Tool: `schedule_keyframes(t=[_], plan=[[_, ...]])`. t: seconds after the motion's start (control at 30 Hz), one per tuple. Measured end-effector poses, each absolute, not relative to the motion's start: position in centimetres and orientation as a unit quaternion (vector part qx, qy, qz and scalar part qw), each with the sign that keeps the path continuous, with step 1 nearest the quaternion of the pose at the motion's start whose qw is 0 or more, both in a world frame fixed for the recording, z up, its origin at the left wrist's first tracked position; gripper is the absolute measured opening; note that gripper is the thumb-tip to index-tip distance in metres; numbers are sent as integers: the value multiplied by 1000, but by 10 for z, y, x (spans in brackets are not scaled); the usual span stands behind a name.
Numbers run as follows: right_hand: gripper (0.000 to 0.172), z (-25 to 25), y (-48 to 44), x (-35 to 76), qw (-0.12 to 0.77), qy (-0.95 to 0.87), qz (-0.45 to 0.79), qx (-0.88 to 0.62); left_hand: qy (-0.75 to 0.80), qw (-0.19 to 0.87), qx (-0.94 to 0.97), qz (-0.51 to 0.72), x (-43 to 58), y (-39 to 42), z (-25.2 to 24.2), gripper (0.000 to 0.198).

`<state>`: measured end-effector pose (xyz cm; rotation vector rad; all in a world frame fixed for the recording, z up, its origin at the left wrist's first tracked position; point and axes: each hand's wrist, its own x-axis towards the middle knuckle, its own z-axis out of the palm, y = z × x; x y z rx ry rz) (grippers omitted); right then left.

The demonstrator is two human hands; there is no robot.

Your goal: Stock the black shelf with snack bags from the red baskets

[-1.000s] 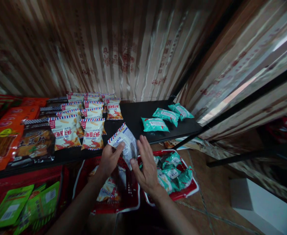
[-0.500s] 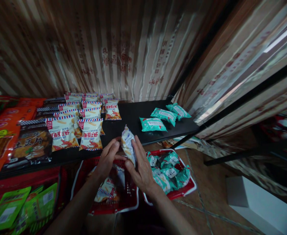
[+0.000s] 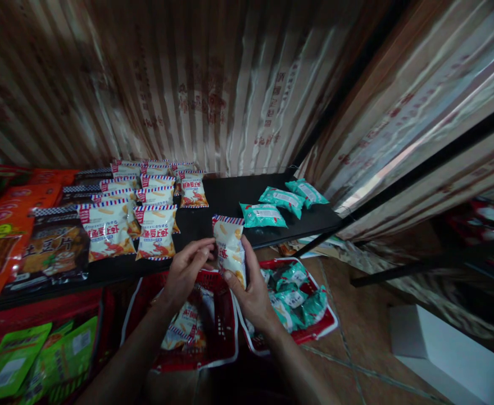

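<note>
My right hand (image 3: 253,295) grips a small white snack bag (image 3: 230,247) with a red-and-blue striped top edge, above the black shelf's front edge. The thumb lies across the bag's lower front and the fingers are behind its right side. My left hand (image 3: 187,270) is at the bag's left edge, fingers loosely bent and slightly apart, not closed on it. Matching white snack bags (image 3: 156,230) stand in rows on the shelf to the left. More of them lie in a red basket (image 3: 225,349) under my hands, partly hidden by my left forearm.
Teal bags (image 3: 263,215) lie on the black shelf (image 3: 225,194) at right. Several more fill a second red basket (image 3: 309,336) below. Orange packets (image 3: 40,197) and dark packets (image 3: 57,247) occupy the shelf's left. Green packets (image 3: 67,357) are at lower left, a white box (image 3: 453,349) lower right.
The white snack bag has turned so its printed front faces me more, and its striped top edge shows. My right hand has shifted round its right side; my left fingers have bent more.
</note>
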<state>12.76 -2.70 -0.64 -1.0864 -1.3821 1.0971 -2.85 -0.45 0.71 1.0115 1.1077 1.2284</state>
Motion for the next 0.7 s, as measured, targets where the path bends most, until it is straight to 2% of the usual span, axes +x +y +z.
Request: schedule_keyframes(t=[0.13, 0.27, 0.43, 0.7], plan=[[75, 1, -26, 126, 576, -398, 599, -388, 539, 491, 430, 532, -28, 0, 0, 47], [79, 4, -21, 126, 583, -257, 676, -370, 532, 543, 432, 485, -24, -2, -4, 50], [70, 0, -12, 126, 575, -238, 688, -374, 451, 649, 410, 455, -20, -7, -3, 52], [51, -27, 8, 124, 574, -305, 630, -424, 490, 609, 369, 502, -23, 3, -9, 54]])
